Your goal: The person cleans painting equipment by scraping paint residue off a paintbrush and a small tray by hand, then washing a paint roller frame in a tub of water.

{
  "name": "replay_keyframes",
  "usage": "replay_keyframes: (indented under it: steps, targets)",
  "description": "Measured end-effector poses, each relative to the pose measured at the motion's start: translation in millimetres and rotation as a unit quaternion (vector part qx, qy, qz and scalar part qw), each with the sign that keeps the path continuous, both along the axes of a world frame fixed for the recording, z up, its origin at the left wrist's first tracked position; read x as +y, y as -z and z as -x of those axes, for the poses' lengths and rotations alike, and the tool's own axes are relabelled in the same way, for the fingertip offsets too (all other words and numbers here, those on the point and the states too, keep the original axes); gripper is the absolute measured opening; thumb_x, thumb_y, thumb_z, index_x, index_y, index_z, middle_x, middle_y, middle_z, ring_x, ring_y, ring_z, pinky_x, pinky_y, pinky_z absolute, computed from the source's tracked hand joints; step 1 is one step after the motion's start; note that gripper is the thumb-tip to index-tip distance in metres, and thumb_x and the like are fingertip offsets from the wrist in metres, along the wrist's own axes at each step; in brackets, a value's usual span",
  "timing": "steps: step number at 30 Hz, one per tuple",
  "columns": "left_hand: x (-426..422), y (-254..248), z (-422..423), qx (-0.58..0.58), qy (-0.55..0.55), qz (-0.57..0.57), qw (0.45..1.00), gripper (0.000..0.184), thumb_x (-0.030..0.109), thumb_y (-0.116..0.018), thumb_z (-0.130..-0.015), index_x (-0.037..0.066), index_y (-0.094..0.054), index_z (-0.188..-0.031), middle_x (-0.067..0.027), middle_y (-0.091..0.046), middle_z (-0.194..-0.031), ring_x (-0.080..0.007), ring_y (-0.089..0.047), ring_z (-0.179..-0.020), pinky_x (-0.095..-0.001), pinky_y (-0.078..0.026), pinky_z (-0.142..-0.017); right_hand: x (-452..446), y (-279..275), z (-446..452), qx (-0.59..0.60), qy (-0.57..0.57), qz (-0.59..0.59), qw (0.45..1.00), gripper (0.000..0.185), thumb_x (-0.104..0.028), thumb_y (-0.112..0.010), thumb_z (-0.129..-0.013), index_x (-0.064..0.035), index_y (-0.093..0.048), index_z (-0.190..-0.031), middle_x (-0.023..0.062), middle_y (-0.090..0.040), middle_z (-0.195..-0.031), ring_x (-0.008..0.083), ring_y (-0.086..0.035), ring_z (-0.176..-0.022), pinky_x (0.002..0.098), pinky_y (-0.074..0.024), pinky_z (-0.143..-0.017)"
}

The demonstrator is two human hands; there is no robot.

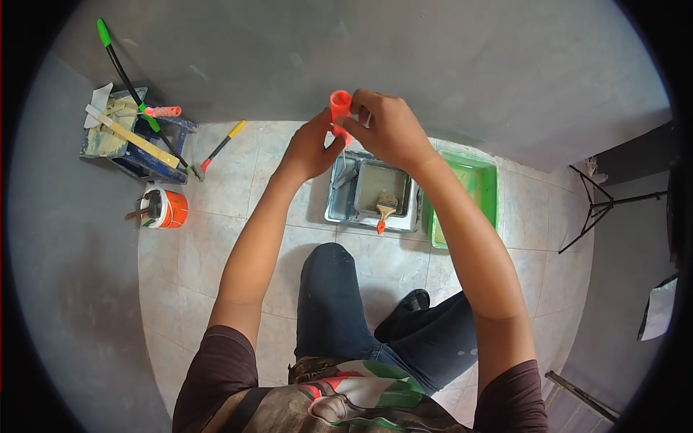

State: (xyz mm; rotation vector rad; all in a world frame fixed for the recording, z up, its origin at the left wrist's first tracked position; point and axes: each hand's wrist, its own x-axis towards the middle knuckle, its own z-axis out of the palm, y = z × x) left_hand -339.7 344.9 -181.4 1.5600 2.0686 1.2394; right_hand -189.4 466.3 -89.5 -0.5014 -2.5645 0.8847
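One orange-red handle (339, 108), pinched by my left hand (312, 146); my right hand (391, 126) beside it, whether gripping I cannot tell. One brush (386, 206), near edge of grey tray (342, 205).

Clutter well out to the left of the left hand (312, 148), a tripod off to the right.
Left of that hand, a paint-smeared stand (141, 169) carries a pale wooden strip (137, 139); a black pole (121, 72) with a green grip slants across it. Between stand and hand is a yellow-ended tool (220, 148); left of the hand and nearer the body sits an orange bucket (175, 209). Well right of the right hand (390, 126) stands the black tripod (632, 199), with a white sheet (658, 310) farther right, nearer the body.
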Motion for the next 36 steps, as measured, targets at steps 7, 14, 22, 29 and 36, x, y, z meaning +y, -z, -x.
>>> replay_keyframes:
  steps: [7, 14, 22, 29, 36]
  targets:
    - [46, 2, 43, -0.053, -0.072, -0.035, 0.995, 0.041, 0.023, -0.075, -0.095, 0.000, -0.057, -0.123, -0.0198, -0.075, -0.102, -0.0355, -0.076, -0.090, -0.0421, -0.059, -0.082, -17, 18, -49, -0.021, 0.029, 0.100, 0.994, 0.042, -0.030, -0.078, -0.090, -0.0040, -0.061, -0.117, 0.0172, -0.070, -0.090, 0.0352, -0.071, -0.083, 0.0443, -0.0544, -0.075]
    - [64, -42, 79, -0.111, -0.019, -0.056, 0.992, 0.034, 0.016, -0.073, -0.099, 0.002, -0.060, -0.127, -0.0103, -0.074, -0.112, -0.0202, -0.073, -0.104, -0.0365, -0.058, -0.092, -24, 108, -189, -0.051, 0.123, 0.228, 0.965, 0.045, -0.020, -0.080, -0.092, -0.0005, -0.059, -0.126, 0.0105, -0.065, -0.080, 0.0190, -0.064, -0.069, 0.0331, -0.0521, -0.066]
    - [105, -45, 70, -0.095, 0.078, -0.009, 0.992, 0.031, 0.017, -0.072, -0.099, 0.002, -0.061, -0.123, -0.0101, -0.073, -0.116, -0.0197, -0.071, -0.108, -0.0375, -0.057, -0.097, -49, 185, -287, -0.190, 0.173, 0.239, 0.936, 0.047, -0.020, -0.078, -0.094, 0.0013, -0.057, -0.131, 0.0163, -0.073, -0.090, 0.0250, -0.071, -0.078, 0.0375, -0.0563, -0.072]
    - [126, -36, 43, -0.116, 0.183, 0.016, 0.976, 0.034, 0.017, -0.075, -0.097, 0.005, -0.061, -0.125, -0.0091, -0.072, -0.119, -0.0216, -0.069, -0.115, -0.0381, -0.056, -0.100, -57, 204, -272, -0.230, 0.155, 0.261, 0.925, 0.051, -0.024, -0.080, -0.092, 0.0007, -0.058, -0.131, 0.0178, -0.073, -0.092, 0.0311, -0.072, -0.082, 0.0403, -0.0558, -0.078]
    - [148, -11, 80, -0.158, 0.170, 0.014, 0.973, 0.035, 0.008, -0.061, -0.104, 0.001, -0.049, -0.136, -0.0135, -0.069, -0.125, -0.0230, -0.067, -0.120, -0.0390, -0.054, -0.106, -60, 221, -280, -0.258, 0.146, 0.253, 0.921, 0.054, -0.027, -0.081, -0.089, 0.0014, -0.059, -0.130, 0.0230, -0.073, -0.094, 0.0392, -0.072, -0.092, 0.0451, -0.0549, -0.085]
